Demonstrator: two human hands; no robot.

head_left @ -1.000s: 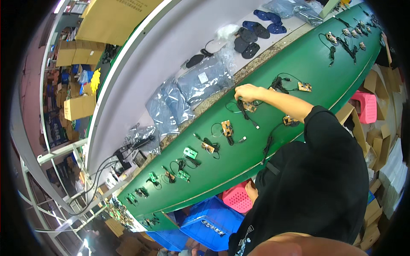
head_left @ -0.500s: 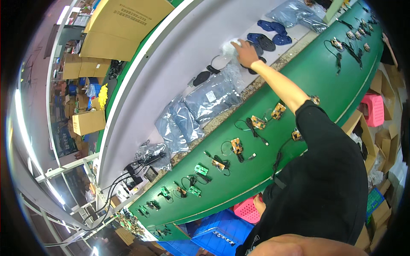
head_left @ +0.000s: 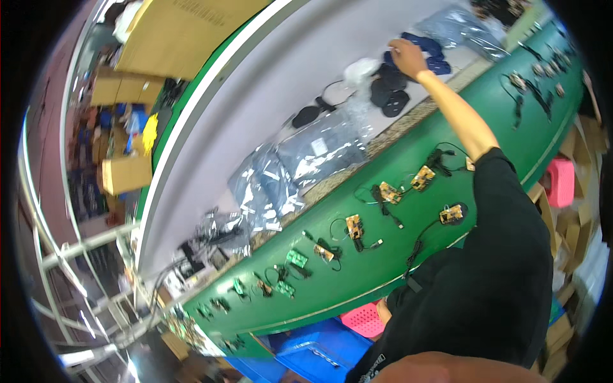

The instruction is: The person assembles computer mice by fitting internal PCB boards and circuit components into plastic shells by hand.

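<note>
My right hand [head_left: 410,59] reaches up onto the pale shelf, fingers curled down at the dark blue oval pads [head_left: 424,43]. What lies under its fingertips is hidden. Just below the hand are several black oval pads [head_left: 395,103], with a crumpled white plastic bag [head_left: 361,70] to their left. My left hand [head_left: 384,311] shows only in part beside my black shirt, next to a pink basket [head_left: 363,319]; its fingers are hidden. Nearest my body on the green table [head_left: 306,300] lies a brown circuit board [head_left: 451,214] on a dark round piece, with a black cable.
More circuit boards with cables [head_left: 354,226] lie along the table. Clear plastic bags [head_left: 319,150] and a black pad with a cord [head_left: 306,117] rest on the shelf. A blue bin [head_left: 322,351] stands below the table, and cardboard boxes [head_left: 578,172] are at the right.
My right hand has left the white plastic bag and moved right to the dark blue pads. The black pads beneath it show more fully. The view has shifted slightly.
</note>
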